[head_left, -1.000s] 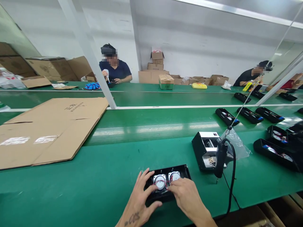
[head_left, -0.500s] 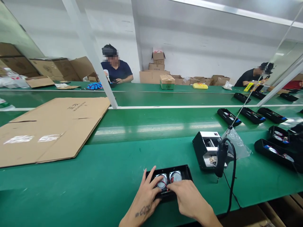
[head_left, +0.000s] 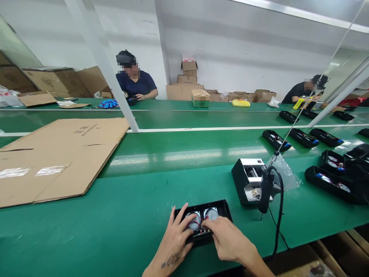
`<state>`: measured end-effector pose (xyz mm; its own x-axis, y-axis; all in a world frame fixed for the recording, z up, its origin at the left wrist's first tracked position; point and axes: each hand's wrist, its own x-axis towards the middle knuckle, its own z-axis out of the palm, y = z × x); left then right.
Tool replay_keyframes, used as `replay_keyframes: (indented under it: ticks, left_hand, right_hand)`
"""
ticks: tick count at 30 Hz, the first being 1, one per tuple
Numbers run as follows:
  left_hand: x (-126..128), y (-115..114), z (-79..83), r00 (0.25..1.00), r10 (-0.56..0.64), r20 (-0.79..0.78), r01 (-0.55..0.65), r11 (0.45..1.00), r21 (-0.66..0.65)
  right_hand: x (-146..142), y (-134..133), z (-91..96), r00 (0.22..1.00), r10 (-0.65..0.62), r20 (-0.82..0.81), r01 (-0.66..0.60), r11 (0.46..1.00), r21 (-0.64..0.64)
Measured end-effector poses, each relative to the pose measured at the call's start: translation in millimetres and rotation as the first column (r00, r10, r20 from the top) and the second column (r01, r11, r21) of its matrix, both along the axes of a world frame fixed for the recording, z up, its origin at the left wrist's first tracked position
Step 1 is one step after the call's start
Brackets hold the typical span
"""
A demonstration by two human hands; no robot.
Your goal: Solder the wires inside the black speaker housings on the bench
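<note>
A black speaker housing (head_left: 219,208) with two round silver drivers and red wires lies on the green bench near its front edge. My left hand (head_left: 174,242) rests on the housing's left part, fingers spread over the left driver. My right hand (head_left: 227,240) covers its front right part, with fingertips pinched at the wires between the drivers. Both hands hide the housing's near edge.
A black electric screwdriver (head_left: 265,188) hangs on a cord just right of the housing, before a black-and-white box (head_left: 248,180). Several black housings (head_left: 328,181) lie at the right. A flat cardboard sheet (head_left: 57,154) lies at the left. Two other people (head_left: 135,82) work at the far bench.
My left hand slid from the housing's left side onto the left driver. My right hand stayed over the wires. The view shifted slightly.
</note>
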<state>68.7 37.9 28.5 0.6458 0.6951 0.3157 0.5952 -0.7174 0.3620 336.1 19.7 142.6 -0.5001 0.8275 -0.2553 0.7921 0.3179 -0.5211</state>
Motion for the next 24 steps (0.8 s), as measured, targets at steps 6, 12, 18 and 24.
replay_keyframes:
  ticks: [6,12,18,24]
  left_hand:
    - [-2,8,6.2,0.995,-0.037,-0.093,0.034,0.999,-0.03]
    - [0,14,18.4,0.994,-0.045,-0.097,0.035,0.994,-0.1]
    - [0,12,11.3,0.997,-0.04,-0.065,0.037,0.998,-0.047]
    - [-1,10,6.8,0.995,-0.066,-0.069,0.067,0.998,0.009]
  right_hand:
    - [22,2,-0.9,0.993,-0.019,-0.113,0.01,0.997,-0.075]
    - [47,2,-8.3,0.921,-0.218,-0.324,0.273,0.953,0.135]
    - [20,-8,-27.8,0.974,-0.142,-0.175,0.167,0.977,0.136]
    - [14,-9,-29.0,0.986,-0.145,-0.083,0.152,0.985,0.08]
